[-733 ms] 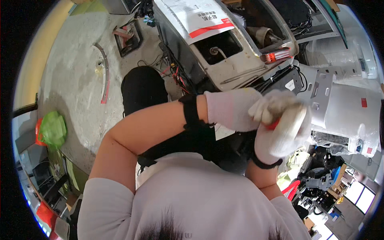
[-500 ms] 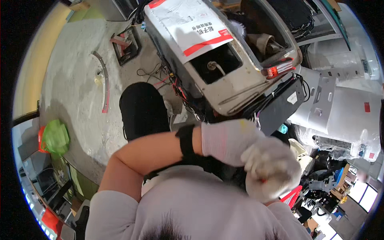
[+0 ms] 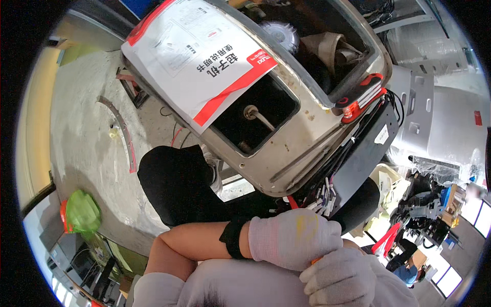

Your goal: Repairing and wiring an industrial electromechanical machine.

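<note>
Machine: beige shell [image 3: 286, 151], upper middle of the frame, square opening in its top panel; a pale rod [image 3: 263, 119] with a round end shows in there.
In the way: white-and-red booklet [image 3: 192, 56] lies on the shell, overlapping the opening's left edge.
Shell's right edge: red-and-black folding tool set [image 3: 360, 100], right of upper centre.
Second cavity: brown cone-shaped piece [image 3: 326, 50] and a clear round part [image 3: 282, 37], top of the frame.
Below shell: loose wires with white plugs [image 3: 323, 198] beside a dark panel [image 3: 367, 146] with a white label.
Floor, left: curved strip [image 3: 120, 130], green bag [image 3: 83, 211] lower down.
Right side: pale panels [image 3: 450, 128] partly under clear wrap.
Orange bit: tiny, bright orange, between the gloves, low and right of centre; only a sliver [image 3: 316, 260] shows.
Left hand: white glove [image 3: 294, 239], yellow smudge on back, touching the right glove; fingers tucked under, grip can't be told.
Right hand: white glove [image 3: 340, 281], fingers [image 3: 321, 276] curled in right beside the orange bit; can't tell if they grip it.
Hidden: rest of the orange bit, so kind and shape unknown. Cavity interior dark, booklet's top edge cut off.
</note>
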A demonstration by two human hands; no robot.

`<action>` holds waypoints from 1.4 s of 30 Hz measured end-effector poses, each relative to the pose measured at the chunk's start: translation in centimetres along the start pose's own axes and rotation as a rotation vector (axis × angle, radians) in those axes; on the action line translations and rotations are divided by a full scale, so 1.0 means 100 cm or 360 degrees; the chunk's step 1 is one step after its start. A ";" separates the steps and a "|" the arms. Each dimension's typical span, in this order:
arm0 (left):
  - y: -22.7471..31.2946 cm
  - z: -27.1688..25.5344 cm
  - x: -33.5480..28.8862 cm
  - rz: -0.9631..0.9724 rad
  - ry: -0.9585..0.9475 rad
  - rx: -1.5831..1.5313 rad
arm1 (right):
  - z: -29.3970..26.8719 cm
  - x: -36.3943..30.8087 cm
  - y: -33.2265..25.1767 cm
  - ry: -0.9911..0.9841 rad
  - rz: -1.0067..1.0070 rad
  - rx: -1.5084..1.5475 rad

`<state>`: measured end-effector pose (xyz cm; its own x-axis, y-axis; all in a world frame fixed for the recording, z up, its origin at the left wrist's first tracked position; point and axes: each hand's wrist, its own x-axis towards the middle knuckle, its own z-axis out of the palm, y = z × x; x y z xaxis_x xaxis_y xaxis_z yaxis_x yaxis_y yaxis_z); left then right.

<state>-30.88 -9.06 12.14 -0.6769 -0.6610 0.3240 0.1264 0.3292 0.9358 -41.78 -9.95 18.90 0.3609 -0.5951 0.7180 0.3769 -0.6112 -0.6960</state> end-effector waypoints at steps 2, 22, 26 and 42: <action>-0.001 0.000 -0.001 0.0021 -0.0020 0.0019 | 0.001 0.005 -0.005 -0.0066 0.0116 0.0007; 0.001 0.006 -0.001 -0.0105 0.0100 -0.0156 | -0.013 0.019 0.000 -0.0166 0.0392 0.0298; 0.001 0.007 -0.001 -0.0081 0.0189 -0.0176 | -0.017 0.018 0.006 -0.0266 0.0277 0.0404; -0.001 0.009 -0.003 -0.0078 0.0388 -0.0161 | -0.006 0.004 0.015 -0.0126 0.0041 0.0324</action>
<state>-31.38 -8.27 11.87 -0.4907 -0.8215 0.2905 0.1778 0.2319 0.9563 -41.56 -11.46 18.15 0.4355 -0.5613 0.7038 0.5284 -0.4735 -0.7047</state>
